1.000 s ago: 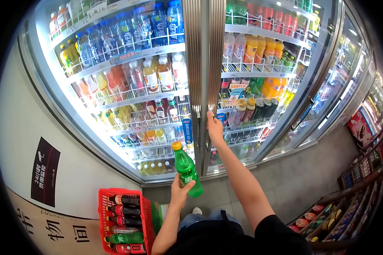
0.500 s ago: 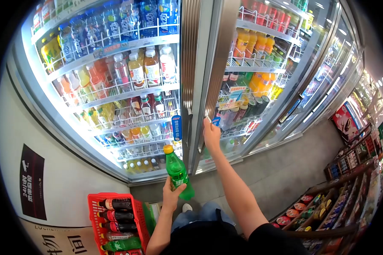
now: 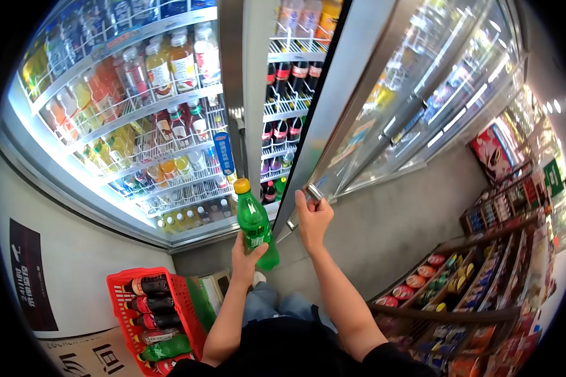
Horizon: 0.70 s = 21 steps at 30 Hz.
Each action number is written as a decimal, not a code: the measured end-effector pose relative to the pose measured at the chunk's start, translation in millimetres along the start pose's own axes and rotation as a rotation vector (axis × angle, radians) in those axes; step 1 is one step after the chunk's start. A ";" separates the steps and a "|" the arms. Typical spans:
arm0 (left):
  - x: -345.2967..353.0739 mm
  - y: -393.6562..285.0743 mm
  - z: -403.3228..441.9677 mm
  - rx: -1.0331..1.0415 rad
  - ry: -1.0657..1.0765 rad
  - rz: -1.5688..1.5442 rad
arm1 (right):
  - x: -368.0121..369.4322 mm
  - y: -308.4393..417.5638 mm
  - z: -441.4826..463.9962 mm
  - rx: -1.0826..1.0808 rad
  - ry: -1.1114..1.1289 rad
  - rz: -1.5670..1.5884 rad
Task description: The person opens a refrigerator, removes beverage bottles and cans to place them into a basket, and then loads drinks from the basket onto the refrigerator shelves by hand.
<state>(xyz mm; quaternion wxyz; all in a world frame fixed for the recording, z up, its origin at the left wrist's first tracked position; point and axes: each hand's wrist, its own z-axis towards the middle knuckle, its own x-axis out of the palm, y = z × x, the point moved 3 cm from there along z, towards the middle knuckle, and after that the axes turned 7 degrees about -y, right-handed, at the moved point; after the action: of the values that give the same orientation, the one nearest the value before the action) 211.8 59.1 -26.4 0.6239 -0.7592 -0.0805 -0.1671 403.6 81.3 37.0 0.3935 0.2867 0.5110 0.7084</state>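
Note:
My left hand [image 3: 244, 256] is wrapped round the lower part of a green plastic soda bottle [image 3: 253, 213] with an orange-yellow cap, held tilted in front of the coolers. Higher up and to the right, my right hand [image 3: 314, 221] has its fingers closed round the metal handle [image 3: 314, 191] of a cooler door [image 3: 353, 85]. That door stands partly open. Through the gap, cooler shelves [image 3: 287, 115] show dark bottles with red labels, and a few green ones low down.
A red basket [image 3: 187, 306] of lying bottles, mostly dark with one green, stands at lower left. The left cooler's wire shelves [image 3: 151, 105] hold juice and water bottles. At lower right is a snack rack [image 3: 449, 314], with grey floor [image 3: 383, 232] between it and the coolers.
My right hand has pulled the cooler door from shut to partly open, exposing the shelves behind it. The green soda bottle stays in my left hand, and the view has shifted right.

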 end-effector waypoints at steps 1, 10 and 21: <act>5.8 3.7 -5.8 -0.005 0.002 -0.045 | -10.0 1.8 -3.4 0.018 -0.027 -0.006; 53.3 14.8 -78.3 0.035 0.066 -0.098 | -130.2 21.6 -23.1 0.005 -0.143 -0.061; 144.0 50.7 -150.3 -0.062 0.333 -0.081 | -289.8 12.3 -24.6 -0.129 -0.416 -0.351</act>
<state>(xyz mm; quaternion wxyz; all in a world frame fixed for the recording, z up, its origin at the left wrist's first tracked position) 339.7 -110.4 2.9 0.5978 -0.7359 -0.0014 -0.3180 532.9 -179.5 39.8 0.6241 0.3074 0.4151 0.5862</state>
